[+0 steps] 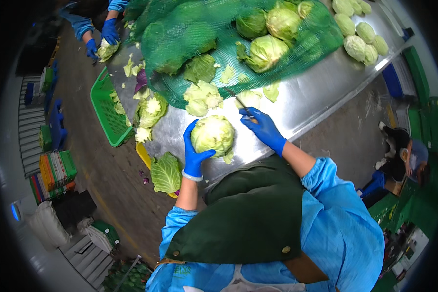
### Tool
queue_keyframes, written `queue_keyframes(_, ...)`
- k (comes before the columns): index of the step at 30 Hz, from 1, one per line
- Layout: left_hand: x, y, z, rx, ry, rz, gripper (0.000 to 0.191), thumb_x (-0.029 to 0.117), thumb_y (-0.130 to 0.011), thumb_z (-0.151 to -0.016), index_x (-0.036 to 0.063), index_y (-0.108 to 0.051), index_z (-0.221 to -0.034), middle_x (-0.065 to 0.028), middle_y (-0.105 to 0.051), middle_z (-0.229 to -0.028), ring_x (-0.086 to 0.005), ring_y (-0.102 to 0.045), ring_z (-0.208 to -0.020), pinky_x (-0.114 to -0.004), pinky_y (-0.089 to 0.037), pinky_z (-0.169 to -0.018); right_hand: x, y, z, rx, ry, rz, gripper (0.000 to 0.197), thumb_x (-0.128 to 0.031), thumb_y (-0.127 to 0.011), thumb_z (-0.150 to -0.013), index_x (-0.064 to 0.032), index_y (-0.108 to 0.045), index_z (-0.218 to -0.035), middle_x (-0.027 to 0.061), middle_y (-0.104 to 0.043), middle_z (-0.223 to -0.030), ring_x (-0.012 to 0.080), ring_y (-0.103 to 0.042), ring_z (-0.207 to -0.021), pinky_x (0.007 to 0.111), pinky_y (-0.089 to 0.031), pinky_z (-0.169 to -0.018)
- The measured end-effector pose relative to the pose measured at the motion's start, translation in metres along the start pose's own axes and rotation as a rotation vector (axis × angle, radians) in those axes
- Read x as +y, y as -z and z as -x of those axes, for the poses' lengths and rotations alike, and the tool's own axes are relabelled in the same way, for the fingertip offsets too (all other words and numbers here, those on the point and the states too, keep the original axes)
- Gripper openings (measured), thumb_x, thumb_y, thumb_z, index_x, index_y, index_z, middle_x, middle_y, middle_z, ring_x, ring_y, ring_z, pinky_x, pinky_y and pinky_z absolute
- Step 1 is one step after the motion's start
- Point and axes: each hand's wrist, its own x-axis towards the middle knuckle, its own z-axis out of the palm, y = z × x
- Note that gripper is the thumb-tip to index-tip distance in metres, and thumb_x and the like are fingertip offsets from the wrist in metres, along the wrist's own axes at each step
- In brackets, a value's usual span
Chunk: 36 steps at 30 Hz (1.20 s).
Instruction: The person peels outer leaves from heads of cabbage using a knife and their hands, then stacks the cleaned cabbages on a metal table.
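Note:
My left hand (196, 155), in a blue glove, holds a pale green cabbage head (213, 135) at its left and lower side, over the steel table. Gloved in blue too, my right hand (261, 126) grips a knife (242, 104) by its light handle, with the dark blade pointing up and left. Hand and knife are to the right of the cabbage and apart from it. Loose cabbage leaves (201, 98) lie just above it. Beyond them, untrimmed cabbages (264, 53) rest in an open green mesh sack (189, 40).
Pale cabbage heads (356, 47) sit at the table's (328, 87) upper right. A green basket (111, 113) with leaves stands off the left edge. A large leaf (166, 173) lies over a yellow container (143, 155). At the upper left, a co-worker's gloved hands (110, 32) hold a cabbage.

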Motion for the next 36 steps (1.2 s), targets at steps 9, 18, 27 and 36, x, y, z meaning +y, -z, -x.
queue_keyframes(9, 0.002, 0.047, -0.007, 0.64, 0.001, -0.644, 0.02, -0.007, -0.056, -0.078, 0.0008, -0.064, -0.095, -0.0057, -0.065, -0.095, -0.0139, -0.059, -0.084, -0.025, -0.047, -0.075, 0.018, -0.023, 0.005, -0.111, -0.148, 0.215, 0.056, -0.045, -0.081, -0.065, -0.0039, -0.058, -0.096, 0.0112, -0.061, -0.086, 0.0246, -0.06, -0.079, 0.035, -0.047, -0.075)
queue_keyframes(18, -0.037, -0.039, -0.002, 0.231, 0.084, -0.458, 0.108, 0.018, -0.088, -0.058, 0.0009, -0.022, -0.143, -0.0197, -0.034, -0.135, -0.0322, -0.038, -0.125, -0.04, -0.036, -0.104, -0.011, -0.025, 0.0, -0.034, 0.234, 0.538, 0.035, -0.029, -0.055, -0.091, -0.0128, -0.056, -0.122, 0.0091, -0.061, -0.096, 0.0279, -0.062, -0.081, 0.038, -0.05, -0.07)
queue_keyframes(27, -0.019, -0.064, -0.011, 0.176, 0.047, -0.697, 0.1, 0.017, -0.086, -0.058, 0.0035, -0.029, -0.14, -0.0197, -0.036, -0.131, -0.0362, -0.04, -0.121, -0.042, -0.035, -0.104, 0.051, -0.015, -0.066, 0.005, 0.069, 0.613, 0.036, -0.029, -0.04, -0.097, -0.007, -0.054, -0.121, 0.0181, -0.059, -0.106, 0.0371, -0.06, -0.09, 0.045, -0.048, -0.077)
queue_keyframes(36, 0.008, 0.02, 0.008, -0.3, 0.36, 0.057, 0.107, 0.006, -0.081, -0.058, 0.0079, -0.022, -0.148, -0.0104, -0.038, -0.142, -0.0248, -0.036, -0.132, -0.038, -0.029, -0.11, 0.057, 0.009, -0.062, 0.166, -0.041, 0.558, 0.042, -0.03, -0.062, -0.083, -0.0142, -0.054, -0.121, 0.0137, -0.065, -0.097, 0.0329, -0.064, -0.085, 0.041, -0.051, -0.073)
